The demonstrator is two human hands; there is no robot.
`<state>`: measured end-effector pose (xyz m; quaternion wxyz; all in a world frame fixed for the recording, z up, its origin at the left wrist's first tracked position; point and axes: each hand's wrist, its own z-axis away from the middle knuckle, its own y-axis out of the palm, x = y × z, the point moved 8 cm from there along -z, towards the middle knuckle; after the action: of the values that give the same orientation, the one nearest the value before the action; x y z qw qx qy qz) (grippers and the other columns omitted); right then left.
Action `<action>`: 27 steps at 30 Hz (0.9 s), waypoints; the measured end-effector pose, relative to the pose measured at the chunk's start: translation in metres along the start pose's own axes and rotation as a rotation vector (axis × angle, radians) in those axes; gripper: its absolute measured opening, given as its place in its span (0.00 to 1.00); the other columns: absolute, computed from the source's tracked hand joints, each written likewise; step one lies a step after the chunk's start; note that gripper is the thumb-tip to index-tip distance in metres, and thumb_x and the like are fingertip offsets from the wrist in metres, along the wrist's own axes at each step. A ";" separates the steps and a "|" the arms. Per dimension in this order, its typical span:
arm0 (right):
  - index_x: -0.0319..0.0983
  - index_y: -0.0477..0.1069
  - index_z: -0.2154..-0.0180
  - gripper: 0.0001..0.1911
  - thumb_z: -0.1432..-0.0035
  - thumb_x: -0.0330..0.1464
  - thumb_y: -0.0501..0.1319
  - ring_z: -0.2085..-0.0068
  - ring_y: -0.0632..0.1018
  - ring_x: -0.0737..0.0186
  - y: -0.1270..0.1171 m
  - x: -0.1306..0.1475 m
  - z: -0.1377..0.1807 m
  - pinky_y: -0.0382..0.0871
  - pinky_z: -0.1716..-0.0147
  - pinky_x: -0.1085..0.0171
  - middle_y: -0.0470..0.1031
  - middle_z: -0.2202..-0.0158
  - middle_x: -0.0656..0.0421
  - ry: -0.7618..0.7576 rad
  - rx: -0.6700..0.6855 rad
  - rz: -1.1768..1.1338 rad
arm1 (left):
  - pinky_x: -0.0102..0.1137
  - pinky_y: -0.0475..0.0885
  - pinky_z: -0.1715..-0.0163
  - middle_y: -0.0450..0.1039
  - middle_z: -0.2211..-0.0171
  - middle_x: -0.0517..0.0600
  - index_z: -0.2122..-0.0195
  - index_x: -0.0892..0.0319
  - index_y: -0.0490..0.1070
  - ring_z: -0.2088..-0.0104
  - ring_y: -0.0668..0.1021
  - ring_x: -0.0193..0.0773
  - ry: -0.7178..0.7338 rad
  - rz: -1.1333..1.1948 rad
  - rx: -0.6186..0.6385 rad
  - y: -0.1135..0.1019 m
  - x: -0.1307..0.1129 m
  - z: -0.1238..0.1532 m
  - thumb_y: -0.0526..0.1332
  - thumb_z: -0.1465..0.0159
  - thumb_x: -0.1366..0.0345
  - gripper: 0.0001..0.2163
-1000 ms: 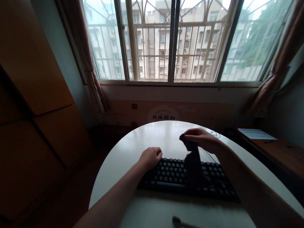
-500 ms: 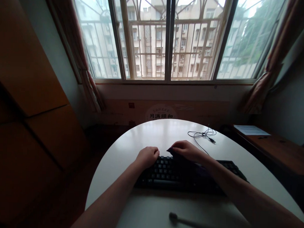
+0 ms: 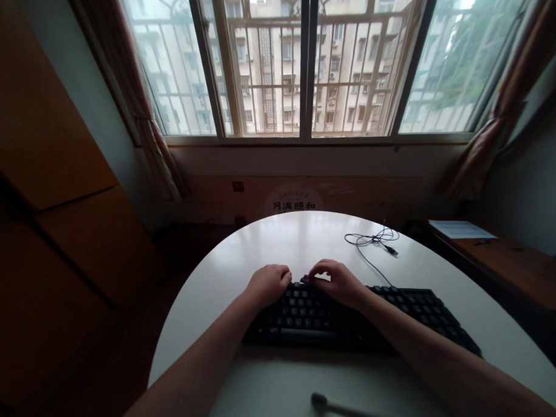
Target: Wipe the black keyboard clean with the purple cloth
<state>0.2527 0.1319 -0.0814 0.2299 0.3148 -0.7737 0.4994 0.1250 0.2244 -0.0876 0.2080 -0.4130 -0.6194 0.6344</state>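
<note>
A black keyboard (image 3: 302, 313) lies across the round white table in front of me. My left hand (image 3: 270, 283) is at its back left corner, fingers curled down over the edge. My right hand (image 3: 337, 282) is over the keyboard's back rows, thumb and fingers bent together around a dark purple cloth (image 3: 305, 279). Only a small bunched bit of this cloth shows at the fingertips; the rest is hidden by the hand. Nearer to me lies a toothbrush (image 3: 357, 412) with a dark head, partly cut off by the lower frame edge.
The keyboard's thin black cable (image 3: 372, 239) lies loosely coiled with its USB plug (image 3: 391, 251) behind the right hand. To the right is a brown desk (image 3: 522, 266) with a paper sheet (image 3: 462, 229). A barred window (image 3: 305, 82) is ahead, wooden cabinets (image 3: 77, 226) left.
The cloth that hung dark below my right hand is now mostly gathered under it, baring more of the keyboard's right side. The left hand keeps its place; the view has tipped slightly downward.
</note>
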 end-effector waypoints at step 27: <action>0.38 0.77 0.68 0.13 0.47 0.42 0.66 0.65 0.78 0.59 -0.027 0.016 -0.002 0.71 0.62 0.61 0.79 0.68 0.56 0.021 -0.099 -0.284 | 0.31 0.72 0.65 0.80 0.69 0.51 0.67 0.60 0.79 0.67 0.80 0.40 0.051 0.676 -0.125 -0.024 -0.031 0.008 0.61 0.41 0.58 0.11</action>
<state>0.2607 0.1216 -0.0527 0.3218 0.4043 -0.7424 0.4265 0.1309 0.1991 -0.0575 -0.0244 -0.6228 -0.4798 0.6175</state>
